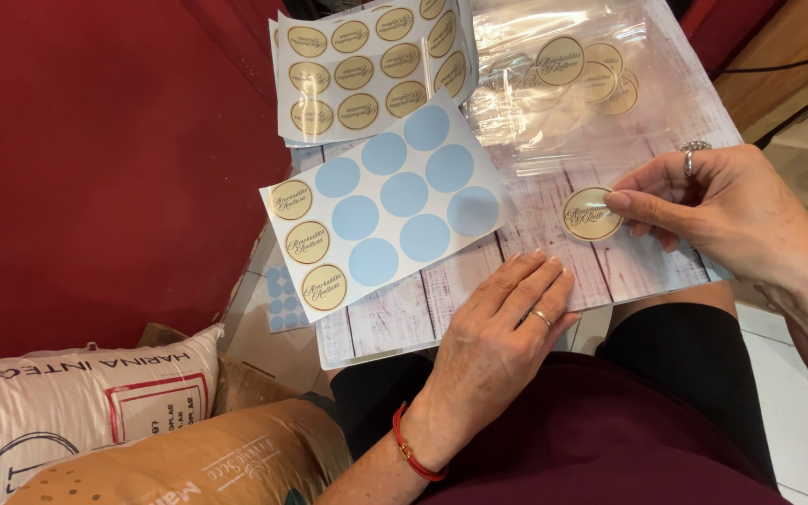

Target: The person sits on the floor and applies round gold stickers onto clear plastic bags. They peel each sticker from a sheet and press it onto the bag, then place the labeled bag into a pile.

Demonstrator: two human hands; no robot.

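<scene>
My right hand (722,210) pinches a round cream sticker with a gold rim (591,214) and holds it against a clear plastic bag (554,178) lying on a wood-patterned board (404,313) across my lap. My left hand (502,332) rests flat on the bag's near edge, fingers together, holding nothing. Beside it lies a sticker sheet (385,201) with three stickers left along its left side and several pale blue empty circles.
A stack of full sticker sheets (367,65) sits at the board's far end. More clear bags with stickers (582,75) are piled at the far right. Flour sacks (95,402) lie at lower left beside a red surface (95,159). Another peeled sheet (282,299) lies below the board.
</scene>
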